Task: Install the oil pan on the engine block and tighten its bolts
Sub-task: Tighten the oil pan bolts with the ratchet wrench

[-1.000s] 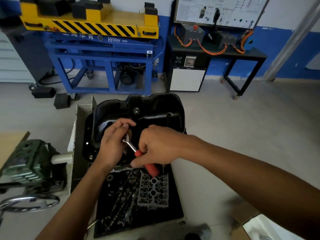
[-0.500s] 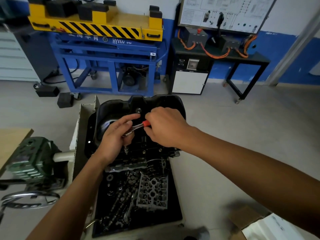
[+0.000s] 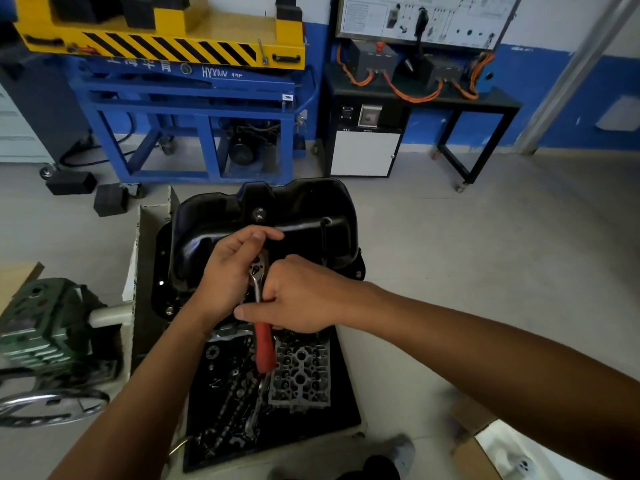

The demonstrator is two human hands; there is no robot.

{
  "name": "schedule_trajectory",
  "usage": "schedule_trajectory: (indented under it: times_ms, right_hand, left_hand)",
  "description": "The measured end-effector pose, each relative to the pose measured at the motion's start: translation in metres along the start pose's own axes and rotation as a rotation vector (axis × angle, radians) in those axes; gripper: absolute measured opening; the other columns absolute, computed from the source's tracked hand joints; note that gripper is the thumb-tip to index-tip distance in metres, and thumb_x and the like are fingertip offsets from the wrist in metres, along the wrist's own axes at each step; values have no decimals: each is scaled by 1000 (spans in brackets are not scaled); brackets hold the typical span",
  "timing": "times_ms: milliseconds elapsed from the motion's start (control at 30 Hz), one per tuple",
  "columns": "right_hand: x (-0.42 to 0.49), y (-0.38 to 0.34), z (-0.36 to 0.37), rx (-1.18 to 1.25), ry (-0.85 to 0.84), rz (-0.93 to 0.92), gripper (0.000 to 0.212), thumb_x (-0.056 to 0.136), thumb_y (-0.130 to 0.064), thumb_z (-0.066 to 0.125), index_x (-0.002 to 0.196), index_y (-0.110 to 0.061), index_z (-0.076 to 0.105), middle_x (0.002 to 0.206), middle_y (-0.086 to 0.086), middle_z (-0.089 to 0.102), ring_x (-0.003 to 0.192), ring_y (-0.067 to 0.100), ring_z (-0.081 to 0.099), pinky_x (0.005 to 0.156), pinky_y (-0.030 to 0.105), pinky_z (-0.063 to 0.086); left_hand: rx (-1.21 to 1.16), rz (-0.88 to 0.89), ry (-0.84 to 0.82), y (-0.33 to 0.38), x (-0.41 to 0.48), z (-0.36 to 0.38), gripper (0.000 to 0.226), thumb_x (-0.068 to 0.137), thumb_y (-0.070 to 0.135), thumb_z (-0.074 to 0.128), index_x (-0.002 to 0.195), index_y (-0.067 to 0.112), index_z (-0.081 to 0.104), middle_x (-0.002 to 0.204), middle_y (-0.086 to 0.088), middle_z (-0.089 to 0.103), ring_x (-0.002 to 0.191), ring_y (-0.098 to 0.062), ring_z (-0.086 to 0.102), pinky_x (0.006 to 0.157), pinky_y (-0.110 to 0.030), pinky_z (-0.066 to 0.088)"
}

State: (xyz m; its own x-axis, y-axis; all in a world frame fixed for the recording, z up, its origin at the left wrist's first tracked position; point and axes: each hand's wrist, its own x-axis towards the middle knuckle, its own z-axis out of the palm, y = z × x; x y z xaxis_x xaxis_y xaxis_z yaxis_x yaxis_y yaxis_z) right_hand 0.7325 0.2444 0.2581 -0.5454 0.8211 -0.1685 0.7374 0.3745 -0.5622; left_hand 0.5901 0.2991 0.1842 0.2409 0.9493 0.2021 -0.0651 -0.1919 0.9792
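Head view: your left hand [image 3: 228,275] curls round the ratchet [image 3: 258,271] head, your right hand [image 3: 304,296] grips its shaft; tilt it and the socket may slip off the oil pan [image 3: 304,209] bolt.

Glossy black oil pan [image 3: 277,216], probably painted metal; chromed ratchet [image 3: 258,271].

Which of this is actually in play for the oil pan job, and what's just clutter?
In use: black pressed-metal oil pan; red-handled chrome ratchet, left hand round its head, right hand gripping the handle.
Lying about: grey cast metal block full of holes in the black tray; green machine housing; blue lift table with yellow striped top; black blocks on the floor.
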Motion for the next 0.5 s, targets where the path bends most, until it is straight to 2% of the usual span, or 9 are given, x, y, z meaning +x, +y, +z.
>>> schedule_trajectory:
  times_ms: [67, 200, 300, 367, 433, 500]
  right_hand:
    - [0, 4, -8, -35, -13, 22, 60, 94, -45, 65, 46, -13, 47, 41, -1, 41, 36, 13, 37, 45, 30, 34]
    - [2, 10, -30, -312, 27, 80, 54, 85, -53, 71, 48, -20, 49, 42, -8, 45, 42, 8, 48, 48, 27, 34]
    - [5, 14, -40, -451, 104, 77, 46, 86, -45, 73, 57, -26, 42, 58, -7, 46, 55, 11, 48, 52, 30, 38]
    - [9, 17, -42, -524, 164, 68, 43, 90, -39, 70, 62, -28, 40, 64, -7, 43, 58, 14, 47, 51, 29, 33]
    - [14, 19, -41, -581, 232, 60, 33, 93, -36, 65, 70, -25, 46, 66, -7, 40, 61, 17, 46, 50, 30, 28]
    - [19, 19, -40, -610, 281, 43, 18, 95, -34, 62, 83, -23, 56, 72, -5, 46, 69, 21, 52, 54, 32, 33]
  left_hand:
    - [-10, -9, 29, 0, 2, 1, 34, 105, 27, 41, 95, 23, 74, 71, 14, 66, 67, -2, 56, 68, -23, 43]
    - [-60, -64, 46, -2, 3, -4, 32, 95, 45, 47, 90, 29, 75, 66, 1, 56, 63, -10, 51, 57, -22, 44]
    - [-73, -76, -23, -5, 1, -9, 35, 88, 52, 50, 97, 29, 74, 65, 2, 56, 60, -6, 54, 53, -18, 46]
    - [-101, -81, -51, -4, 0, -9, 35, 89, 50, 50, 103, 28, 74, 71, 7, 64, 59, -2, 57, 53, -14, 45]
    - [-114, -91, -81, -4, 0, -10, 39, 91, 49, 51, 113, 25, 72, 74, 8, 64, 54, -2, 51, 51, -14, 39]
    - [-147, -89, -140, -3, -1, -12, 45, 96, 49, 50, 126, 21, 66, 59, 7, 50, 45, -6, 36, 48, -18, 31]
